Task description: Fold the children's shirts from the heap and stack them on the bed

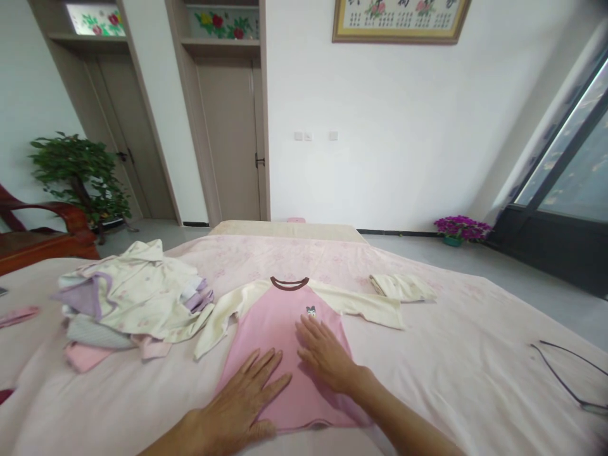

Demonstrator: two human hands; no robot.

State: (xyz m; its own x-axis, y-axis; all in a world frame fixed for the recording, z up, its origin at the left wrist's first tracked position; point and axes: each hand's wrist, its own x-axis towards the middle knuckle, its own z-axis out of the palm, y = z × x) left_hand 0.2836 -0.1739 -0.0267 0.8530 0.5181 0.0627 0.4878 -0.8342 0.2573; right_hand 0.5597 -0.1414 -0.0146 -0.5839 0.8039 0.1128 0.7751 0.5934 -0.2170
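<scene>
Pink shirt (280, 354): soft matt knit cloth, cream sleeves, brown ribbed collar. Bed (475, 367): matt pale pink sheet with faint print. Pile of clothes (133, 297): matt cotton-like cloth, crumpled. Chair (42, 237): glossy red-brown wood. Floor (522, 272): smooth grey, slight sheen.

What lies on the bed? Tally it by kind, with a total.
Shirts spread flat: 1, the pink shirt, under the left hand and right hand
Heaps of clothes: 1, the heap
Folded garments: 1, the cream garment
Loose pink pieces: 1, the pink piece
Cables: 1, the black cable
Total: 5
</scene>
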